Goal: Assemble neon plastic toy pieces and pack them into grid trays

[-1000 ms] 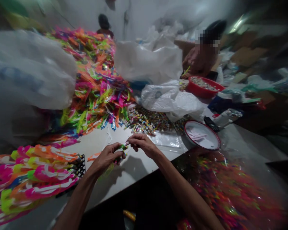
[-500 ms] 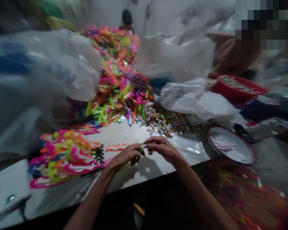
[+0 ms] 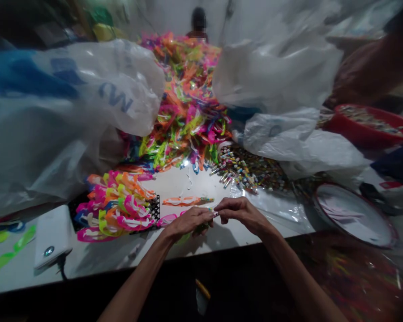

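Note:
Low over the white table, my left hand [image 3: 195, 220] and my right hand [image 3: 240, 213] meet, fingertips closed on a tiny patterned tube [image 3: 215, 213] with a white and dark end. My left hand pinches it from the left, its fingers partly hidden underneath. My right thumb and forefinger grip the right end. A pink plastic strip [image 3: 168, 219] runs under my left hand; whether it joins the tube is hidden. Just beyond lies an orange strip [image 3: 181, 201] with a patterned tube at its right end. Something yellow-green shows below my left hand.
Bundled neon strips [image 3: 117, 205] fill a black perforated basket [image 3: 155, 206] at left, beside a white power bank [image 3: 53, 237]. Behind are a heap of neon strips [image 3: 188, 112], loose patterned tubes [image 3: 238, 167] and plastic bags [image 3: 121, 85]. At right are a white basin [image 3: 386, 230] and red bowl [image 3: 366, 134].
The view has turned left, so the table things sit further right. My hands have come slightly nearer the table's front, and the orange strip's tube end now shows beyond them. Both hands keep their pinch.

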Motion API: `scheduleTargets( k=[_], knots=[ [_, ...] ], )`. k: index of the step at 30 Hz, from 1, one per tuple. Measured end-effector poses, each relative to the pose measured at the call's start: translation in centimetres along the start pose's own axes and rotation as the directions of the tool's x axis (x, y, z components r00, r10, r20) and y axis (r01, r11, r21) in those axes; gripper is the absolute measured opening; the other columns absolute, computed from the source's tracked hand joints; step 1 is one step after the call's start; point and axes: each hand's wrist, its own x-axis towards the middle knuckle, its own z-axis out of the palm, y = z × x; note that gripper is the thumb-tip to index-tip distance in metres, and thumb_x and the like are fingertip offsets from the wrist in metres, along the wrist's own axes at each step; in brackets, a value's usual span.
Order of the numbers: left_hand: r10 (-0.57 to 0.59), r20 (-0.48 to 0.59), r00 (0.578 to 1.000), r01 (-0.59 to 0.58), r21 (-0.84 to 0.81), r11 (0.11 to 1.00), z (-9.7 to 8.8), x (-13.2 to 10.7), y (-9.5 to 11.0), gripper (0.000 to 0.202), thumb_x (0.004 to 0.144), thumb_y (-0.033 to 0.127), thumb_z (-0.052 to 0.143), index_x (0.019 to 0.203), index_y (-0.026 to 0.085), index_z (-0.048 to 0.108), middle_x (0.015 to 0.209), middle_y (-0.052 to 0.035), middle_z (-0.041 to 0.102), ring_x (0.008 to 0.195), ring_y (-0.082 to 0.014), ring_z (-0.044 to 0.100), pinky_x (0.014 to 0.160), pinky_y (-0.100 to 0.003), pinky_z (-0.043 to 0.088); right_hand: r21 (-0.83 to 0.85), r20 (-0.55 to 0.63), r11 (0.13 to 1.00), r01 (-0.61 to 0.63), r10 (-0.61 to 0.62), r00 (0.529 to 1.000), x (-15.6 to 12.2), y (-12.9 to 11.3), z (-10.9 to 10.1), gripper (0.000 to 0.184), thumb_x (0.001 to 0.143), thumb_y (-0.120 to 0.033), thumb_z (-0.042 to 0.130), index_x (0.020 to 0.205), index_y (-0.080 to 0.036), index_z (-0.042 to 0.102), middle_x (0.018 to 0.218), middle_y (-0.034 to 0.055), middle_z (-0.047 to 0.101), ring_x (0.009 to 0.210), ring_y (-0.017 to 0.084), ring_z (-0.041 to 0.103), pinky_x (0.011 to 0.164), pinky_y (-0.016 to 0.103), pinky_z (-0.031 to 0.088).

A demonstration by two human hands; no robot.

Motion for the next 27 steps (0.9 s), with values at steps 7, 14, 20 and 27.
scheduleTargets(
  k=[7, 14, 20, 27],
  knots=[
    [-0.04, 0.015, 0.999, 0.036, 0.198, 0.979, 1.2, -1.7, -0.9, 0.047, 0.083, 0.058, 0.038, 0.075, 0.015, 0.056, 0.055, 0.0032, 0.044, 0.045, -0.0086, 0.037, 0.045, -0.022, 0.026, -0.083, 0.041, 0.996, -0.03, 0.034, 0.999, -2.1, 0.8, 0.9, 0.024, 0.074, -0.036, 0.066, 0.086, -0.016, 0.071, 0.069, 0.0024, 0.061, 0.06, 0.013, 0.058, 0.058, 0.025, 0.044],
    [0.057, -0.084, 0.995, 0.024, 0.74, 0.673, 1.1, -2.9, -1.1, 0.038, 0.09, 0.041, 0.032, 0.082, 0.019, 0.062, 0.073, -0.004, 0.061, 0.069, -0.0186, 0.056, 0.062, -0.028, 0.038, -0.856, 0.02, 0.509, 0.087, -0.136, 0.991, -2.6, 0.9, 4.9, 0.011, 0.08, -0.024, 0.06, 0.086, -0.02, 0.068, 0.09, 0.0071, 0.064, 0.093, 0.022, 0.052, 0.079, 0.032, 0.039],
    [0.578, -0.293, 0.762, 0.117, 0.939, 0.322, 1.2, -8.3, 4.4, 0.037, 0.089, 0.03, 0.033, 0.122, 0.023, 0.049, 0.126, -0.0061, 0.055, 0.118, -0.0246, 0.048, 0.104, -0.047, 0.027, -0.894, -0.049, 0.445, 0.058, -0.224, 0.973, -0.9, 0.8, 7.3, 0.013, 0.082, -0.013, 0.049, 0.087, -0.016, 0.06, 0.088, 0.0062, 0.06, 0.074, 0.015, 0.053, 0.063, 0.025, 0.036],
    [0.753, -0.34, 0.563, 0.332, 0.928, 0.17, -4.2, -15.0, 9.0, 0.04, 0.09, 0.035, 0.033, 0.128, 0.03, 0.044, 0.128, -0.0016, 0.053, 0.117, -0.0227, 0.048, 0.103, -0.047, 0.03, -0.209, 0.051, 0.978, 0.001, 0.01, 0.999, 1.8, 4.4, 10.8, 0.008, 0.075, -0.024, 0.055, 0.073, -0.017, 0.053, 0.06, -0.003, 0.053, 0.053, 0.011, 0.053, 0.048, 0.02, 0.036]
  ],
)
